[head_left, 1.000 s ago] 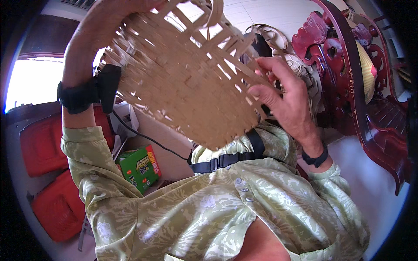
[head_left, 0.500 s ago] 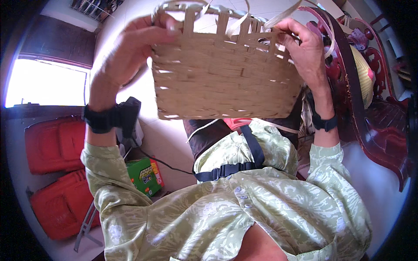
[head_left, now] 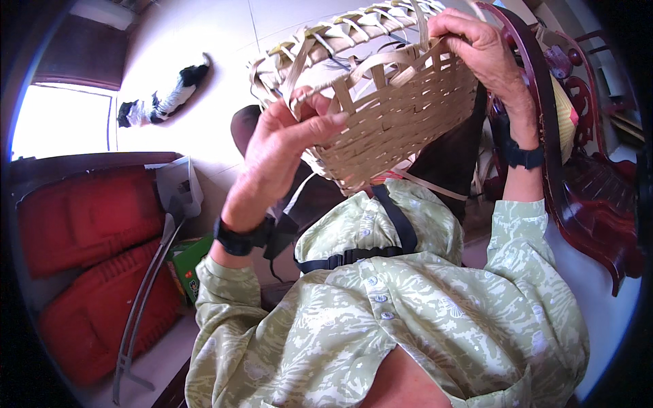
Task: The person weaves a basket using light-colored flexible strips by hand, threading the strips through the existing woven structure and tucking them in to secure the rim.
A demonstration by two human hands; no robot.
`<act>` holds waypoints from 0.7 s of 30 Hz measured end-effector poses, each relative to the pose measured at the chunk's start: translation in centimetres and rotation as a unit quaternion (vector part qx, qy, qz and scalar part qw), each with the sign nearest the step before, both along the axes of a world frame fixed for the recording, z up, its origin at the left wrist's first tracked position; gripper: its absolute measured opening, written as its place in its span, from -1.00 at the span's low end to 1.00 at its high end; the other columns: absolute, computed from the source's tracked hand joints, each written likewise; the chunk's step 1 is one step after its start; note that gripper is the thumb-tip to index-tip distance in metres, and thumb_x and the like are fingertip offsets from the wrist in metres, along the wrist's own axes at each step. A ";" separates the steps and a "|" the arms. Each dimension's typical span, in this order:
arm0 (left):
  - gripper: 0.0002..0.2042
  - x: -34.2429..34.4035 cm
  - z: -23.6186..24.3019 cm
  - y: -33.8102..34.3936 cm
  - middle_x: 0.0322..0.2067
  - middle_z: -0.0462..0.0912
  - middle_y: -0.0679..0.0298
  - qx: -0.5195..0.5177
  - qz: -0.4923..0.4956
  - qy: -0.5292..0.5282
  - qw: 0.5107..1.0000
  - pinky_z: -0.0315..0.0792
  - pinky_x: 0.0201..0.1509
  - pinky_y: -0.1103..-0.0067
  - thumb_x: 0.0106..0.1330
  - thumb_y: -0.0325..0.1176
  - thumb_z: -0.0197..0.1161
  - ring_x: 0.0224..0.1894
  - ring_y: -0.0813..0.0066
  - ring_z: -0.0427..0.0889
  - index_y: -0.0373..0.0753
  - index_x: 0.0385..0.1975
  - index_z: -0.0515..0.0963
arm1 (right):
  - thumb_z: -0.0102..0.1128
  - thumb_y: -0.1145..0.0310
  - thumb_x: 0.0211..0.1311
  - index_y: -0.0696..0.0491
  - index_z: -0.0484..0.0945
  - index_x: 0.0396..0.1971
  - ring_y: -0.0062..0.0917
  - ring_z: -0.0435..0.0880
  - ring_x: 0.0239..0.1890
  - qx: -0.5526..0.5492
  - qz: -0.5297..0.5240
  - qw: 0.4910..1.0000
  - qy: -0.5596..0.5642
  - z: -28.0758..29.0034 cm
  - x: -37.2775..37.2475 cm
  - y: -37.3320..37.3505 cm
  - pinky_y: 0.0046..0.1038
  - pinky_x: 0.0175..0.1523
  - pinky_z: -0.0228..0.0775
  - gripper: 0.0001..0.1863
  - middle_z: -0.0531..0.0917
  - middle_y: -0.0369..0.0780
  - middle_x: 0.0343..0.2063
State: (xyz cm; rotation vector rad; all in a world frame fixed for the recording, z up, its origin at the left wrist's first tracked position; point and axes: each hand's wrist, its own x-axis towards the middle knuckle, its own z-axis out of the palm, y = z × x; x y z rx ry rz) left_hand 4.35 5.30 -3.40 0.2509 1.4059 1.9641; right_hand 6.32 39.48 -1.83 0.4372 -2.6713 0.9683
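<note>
Holding the woven bamboo basket (head_left: 388,115) up above the lap, both hands grip its rim: left hand (head_left: 282,153) fingers pinching a loose strip, right hand (head_left: 479,51) clamping the far edge. Walls look woven; rim strips remain untucked.

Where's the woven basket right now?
In the head view the woven basket is raised at top centre, above the person's chest, tilted with its open rim up. The left hand grips its near-left rim and the right hand its right rim.
</note>
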 end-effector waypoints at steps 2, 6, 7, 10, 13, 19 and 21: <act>-0.82 2.0 -0.3 0.6 -0.38 0.53 0.47 -0.002 0.075 0.009 0.997 0.37 -0.21 0.66 0.19 -0.50 0.43 -0.32 0.68 0.52 -0.20 -0.35 0.50 | 0.11 0.66 0.23 0.20 0.53 -0.26 -0.66 0.60 -0.13 0.012 0.029 0.999 -0.043 0.6 -0.3 -0.7 -0.61 0.04 0.42 -0.89 0.62 -0.36 -0.25; -0.84 4.3 -3.6 -0.5 -0.47 0.50 0.51 0.022 0.087 -0.008 0.996 0.32 -0.24 0.67 0.18 -0.51 0.42 -0.36 0.72 0.47 -0.19 -0.44 0.52 | 0.07 0.62 0.18 0.21 0.48 -0.35 -0.59 0.59 -0.23 0.054 0.081 0.989 -0.110 0.7 -1.3 -2.8 -0.54 -0.05 0.42 -0.94 0.61 -0.30 -0.32; -0.83 4.9 -5.0 -0.9 -0.47 0.49 0.52 0.017 0.083 -0.019 0.996 0.32 -0.25 0.67 0.19 -0.50 0.42 -0.38 0.73 0.46 -0.18 -0.45 0.51 | 0.07 0.62 0.15 0.21 0.48 -0.36 -0.58 0.58 -0.24 0.066 0.096 0.986 -0.120 0.3 -1.8 -3.3 -0.53 -0.06 0.42 -0.94 0.60 -0.29 -0.33; -0.83 6.9 -8.3 -1.3 -0.47 0.49 0.54 -0.006 0.072 -0.050 0.996 0.30 -0.25 0.68 0.27 -0.46 0.40 -0.38 0.75 0.44 -0.15 -0.46 0.50 | 0.06 0.62 0.06 0.21 0.46 -0.38 -0.47 0.59 -0.24 0.071 0.127 0.982 -0.121 -1.9 -2.3 -4.8 -0.49 -0.07 0.41 -0.90 0.61 -0.24 -0.33; -0.87 8.0 -10.0 -2.0 -0.39 0.50 0.52 0.058 0.076 -0.073 0.993 0.31 -0.14 0.67 0.29 -0.46 0.37 -0.29 0.73 0.44 -0.16 -0.43 0.52 | 0.09 0.63 0.07 0.19 0.52 -0.34 -0.38 0.63 -0.16 0.095 0.112 0.987 -0.062 -3.8 -2.2 -6.5 -0.45 -0.02 0.43 -0.87 0.65 -0.18 -0.27; -0.86 7.4 -10.9 -3.2 -0.32 0.47 0.49 0.077 0.060 -0.089 0.991 0.33 -0.07 0.65 0.34 -0.41 0.34 -0.22 0.68 0.45 -0.19 -0.44 0.52 | 0.20 0.54 0.22 0.08 0.63 -0.24 -0.42 0.68 -0.25 0.031 -0.108 0.983 0.145 -4.4 3.4 -12.2 -0.46 -0.16 0.48 -0.87 0.68 -0.23 -0.34; -0.85 7.1 -11.5 -3.5 -0.34 0.50 0.48 0.117 0.055 -0.127 0.983 0.35 -0.04 0.65 0.37 -0.37 0.31 -0.22 0.67 0.47 -0.19 -0.45 0.52 | 0.22 0.51 0.25 0.03 0.64 -0.24 -0.42 0.69 -0.30 0.016 -0.137 0.982 0.130 -5.3 5.9 -13.8 -0.45 -0.24 0.49 -0.88 0.67 -0.25 -0.38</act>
